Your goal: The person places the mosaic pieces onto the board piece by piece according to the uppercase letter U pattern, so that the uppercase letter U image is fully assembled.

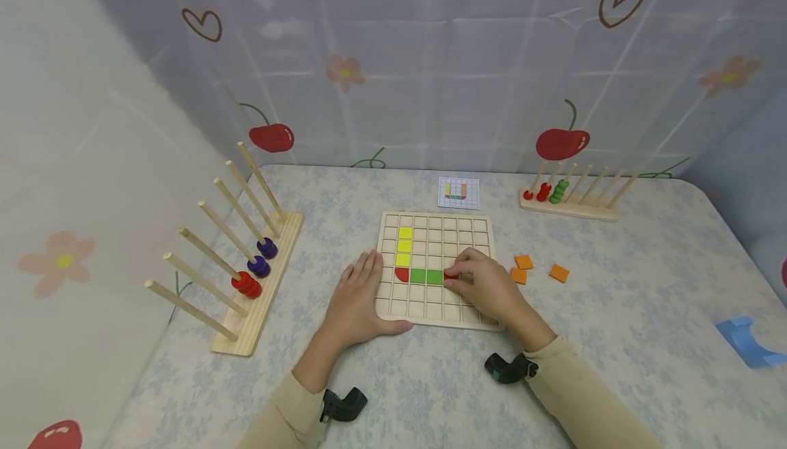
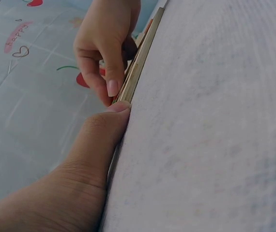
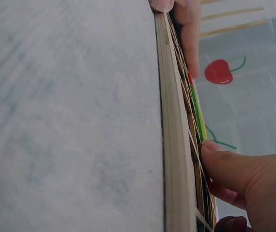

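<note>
My left hand (image 1: 356, 298) lies with its fingers along the left side of a wooden grid board (image 1: 418, 310), its thumb at the front edge. Over the board's right half, my right hand (image 1: 488, 285) pinches a red tile (image 1: 451, 275) with thumb and fingertips, low at the grid; the hand hides most of that tile. Left of it in the same row sit two green tiles (image 1: 426, 276) and a red rounded tile (image 1: 402, 274). A column of three yellow tiles (image 1: 404, 246) rises above the red rounded one. In the right wrist view, the fingertips reach the board's surface beside the green tiles (image 3: 196, 104).
Three loose orange tiles (image 1: 523, 262) lie right of the board. Behind it is a pattern card (image 1: 458, 193). Peg racks with beads stand at the left (image 1: 270, 298) and back right (image 1: 568, 210). A blue curved piece (image 1: 747, 343) lies at the far right.
</note>
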### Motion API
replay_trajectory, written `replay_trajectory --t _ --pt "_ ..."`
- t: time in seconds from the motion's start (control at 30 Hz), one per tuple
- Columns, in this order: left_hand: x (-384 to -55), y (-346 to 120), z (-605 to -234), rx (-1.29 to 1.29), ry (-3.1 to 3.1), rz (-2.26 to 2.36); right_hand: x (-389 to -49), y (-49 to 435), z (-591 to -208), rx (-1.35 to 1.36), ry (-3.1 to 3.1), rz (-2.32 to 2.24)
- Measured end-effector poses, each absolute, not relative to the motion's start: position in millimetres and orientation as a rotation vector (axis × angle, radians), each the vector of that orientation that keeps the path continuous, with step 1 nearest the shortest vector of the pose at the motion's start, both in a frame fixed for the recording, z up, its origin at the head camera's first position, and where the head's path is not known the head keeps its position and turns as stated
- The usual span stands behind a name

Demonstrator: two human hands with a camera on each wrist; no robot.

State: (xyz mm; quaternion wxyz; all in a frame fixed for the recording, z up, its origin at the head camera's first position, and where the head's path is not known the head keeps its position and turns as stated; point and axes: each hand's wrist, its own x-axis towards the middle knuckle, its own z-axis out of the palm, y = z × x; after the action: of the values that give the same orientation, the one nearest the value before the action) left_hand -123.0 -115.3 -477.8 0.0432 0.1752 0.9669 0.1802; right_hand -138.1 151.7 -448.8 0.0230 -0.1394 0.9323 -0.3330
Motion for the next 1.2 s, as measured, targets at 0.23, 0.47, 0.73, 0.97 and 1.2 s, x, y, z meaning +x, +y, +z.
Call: replay_trajectory --t 0.23,0.47,0.73,0.97,1.2 --pt "-123.5 -115.4 -478.2 0.530 2.955 0.542 -133.1 159.5 -445.6 -0.453 2.886 -1.048" --pt "-125.0 -115.7 -481.0 0.532 2.957 0.549 -127.6 185.2 -438.9 -0.405 2.915 -1.064" --pt "-125.9 -117.0 -481.4 0.533 2.946 0.550 -121.5 225.2 -437.3 -0.287 3.006 -0.969" --pt "-125.7 -117.3 -480.8 0.529 2.946 0.556 -115.8 245.9 -437.8 -0.229 3.067 -0.946" --pt "-125.3 -116.1 -481.5 0.528 2.940 0.561 -116.8 252.6 -444.5 -0.222 3.052 -0.912"
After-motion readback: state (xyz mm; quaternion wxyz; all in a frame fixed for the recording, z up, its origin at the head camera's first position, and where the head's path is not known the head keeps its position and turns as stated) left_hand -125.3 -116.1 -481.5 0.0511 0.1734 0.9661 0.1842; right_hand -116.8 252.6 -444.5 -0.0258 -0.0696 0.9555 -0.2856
